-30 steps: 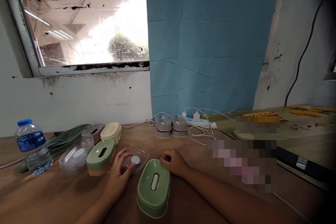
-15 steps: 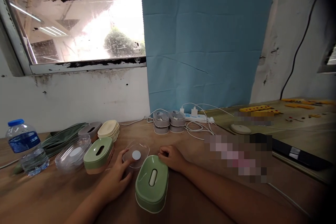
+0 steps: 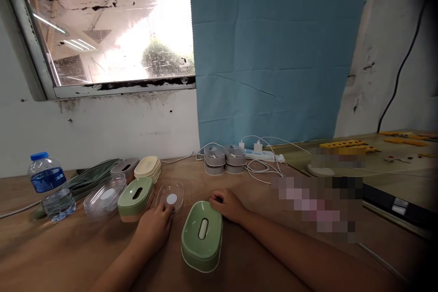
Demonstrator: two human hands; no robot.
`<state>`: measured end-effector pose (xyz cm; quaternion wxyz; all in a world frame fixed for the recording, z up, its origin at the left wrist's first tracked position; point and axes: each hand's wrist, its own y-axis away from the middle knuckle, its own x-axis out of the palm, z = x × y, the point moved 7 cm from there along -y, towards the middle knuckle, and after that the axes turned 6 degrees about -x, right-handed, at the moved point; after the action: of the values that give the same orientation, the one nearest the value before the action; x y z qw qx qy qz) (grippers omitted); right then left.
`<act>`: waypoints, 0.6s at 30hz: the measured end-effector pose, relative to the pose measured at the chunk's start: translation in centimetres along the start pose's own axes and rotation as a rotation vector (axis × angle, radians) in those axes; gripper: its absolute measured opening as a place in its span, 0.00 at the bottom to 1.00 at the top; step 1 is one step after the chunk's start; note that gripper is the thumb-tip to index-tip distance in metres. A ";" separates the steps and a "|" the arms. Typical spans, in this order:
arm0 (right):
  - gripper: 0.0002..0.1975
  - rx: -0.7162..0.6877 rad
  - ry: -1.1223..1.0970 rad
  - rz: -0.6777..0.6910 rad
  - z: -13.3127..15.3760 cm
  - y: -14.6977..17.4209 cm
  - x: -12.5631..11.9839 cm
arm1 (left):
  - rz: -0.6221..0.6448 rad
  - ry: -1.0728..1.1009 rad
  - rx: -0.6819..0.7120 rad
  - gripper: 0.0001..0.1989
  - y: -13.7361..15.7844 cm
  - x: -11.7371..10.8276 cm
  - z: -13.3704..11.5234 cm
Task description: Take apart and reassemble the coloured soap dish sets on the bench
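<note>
At the near rim of a clear oval plastic lid (image 3: 175,188), the fingers of the left hand (image 3: 154,226) were bent; whether it was gripped could not be told. The right hand (image 3: 228,204) was held loosely curled at the far corner of a glossy green oval plastic box (image 3: 201,244), set between the hands on the brown wooden table (image 3: 248,267). The lid was judged light, stiff, slippery, crackable, best taken by its rim; the box, rigid, best clasped by its long sides. No lettering could be read on the lid's round white disc (image 3: 171,199) or the clear plastic bottle's blue label (image 3: 50,179).

From your head, the one camera faces forward and down across the worktop (image 3: 242,269), with your left hand (image 3: 155,226) and right hand (image 3: 228,205) near, the window (image 3: 119,27) beyond.
</note>
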<state>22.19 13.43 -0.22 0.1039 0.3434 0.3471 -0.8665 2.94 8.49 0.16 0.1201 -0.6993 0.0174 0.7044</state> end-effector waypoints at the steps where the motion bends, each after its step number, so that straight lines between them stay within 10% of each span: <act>1: 0.11 0.000 0.000 0.000 0.0 0.0 0.0 | 0.002 -0.007 -0.013 0.17 0.0 0.1 0.3; 18: 0.12 -0.019 -0.005 0.011 0.4 0.0 -0.1 | 0.005 0.067 -0.078 0.17 -0.9 1.0 1.8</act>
<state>22.06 13.13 0.09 0.1126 0.3422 0.3531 -0.8635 1.35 9.85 -0.65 0.0904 -0.7266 -0.0040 0.6811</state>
